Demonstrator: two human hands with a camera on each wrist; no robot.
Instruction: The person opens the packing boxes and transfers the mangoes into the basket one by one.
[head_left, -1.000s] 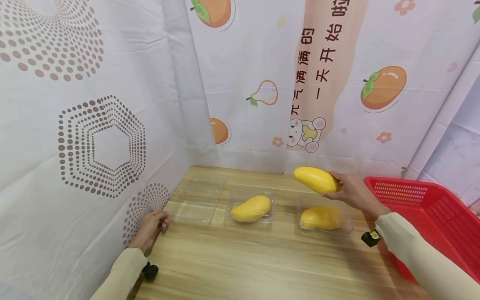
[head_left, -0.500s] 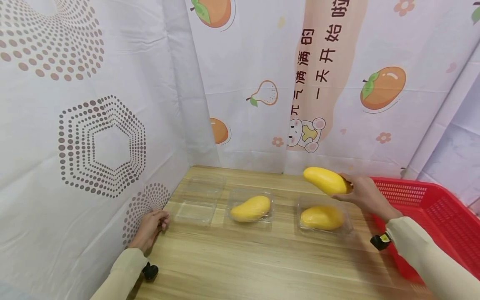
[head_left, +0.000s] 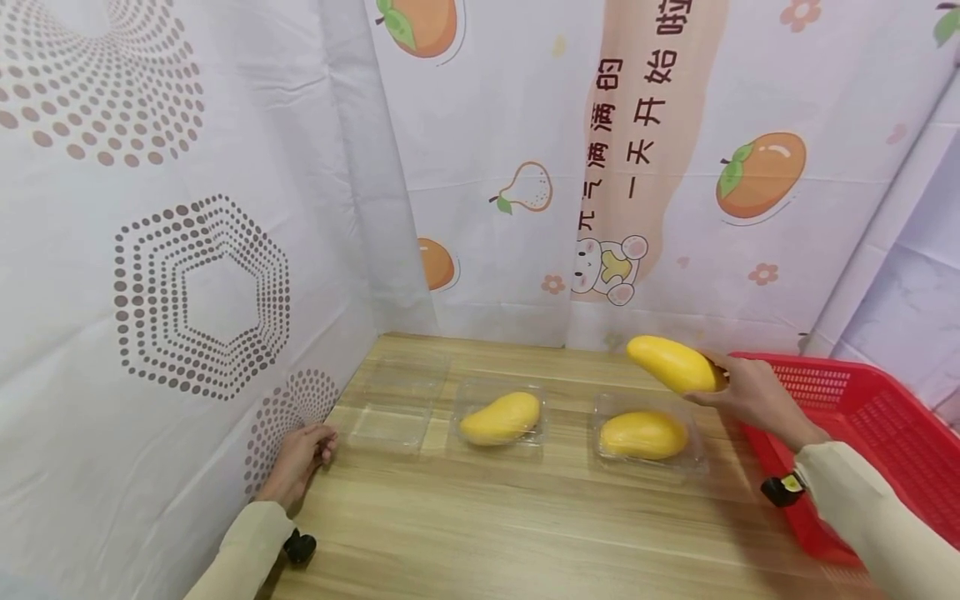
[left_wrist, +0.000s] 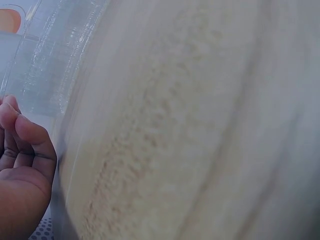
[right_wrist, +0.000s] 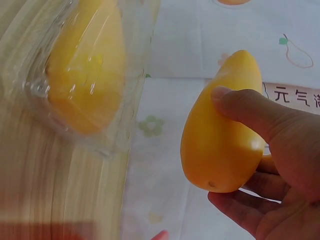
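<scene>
My right hand [head_left: 757, 397] grips a yellow mango [head_left: 675, 363] and holds it above the table, left of the red basket. In the right wrist view the thumb lies across the mango [right_wrist: 225, 130] and the fingers curl beneath it. A second mango [head_left: 643, 435] sits in a clear plastic box [head_left: 693, 457] just in front of and below that hand. Further left, another mango [head_left: 501, 419] lies in a similar clear box [head_left: 542, 440]. My left hand [head_left: 298, 457] rests at the table's left edge, fingers loosely curled, holding nothing. Closest to it is a clear box with nothing inside [head_left: 390, 425].
The red perforated basket [head_left: 862, 371] stands at the table's right side, under my right forearm. Printed white curtains [head_left: 487, 108] hang behind the wooden table [head_left: 480, 517] and along its left side.
My right hand has moved rightward with the mango, from above the right-hand box toward the red basket. My left hand and the boxed mangoes have stayed in place.
</scene>
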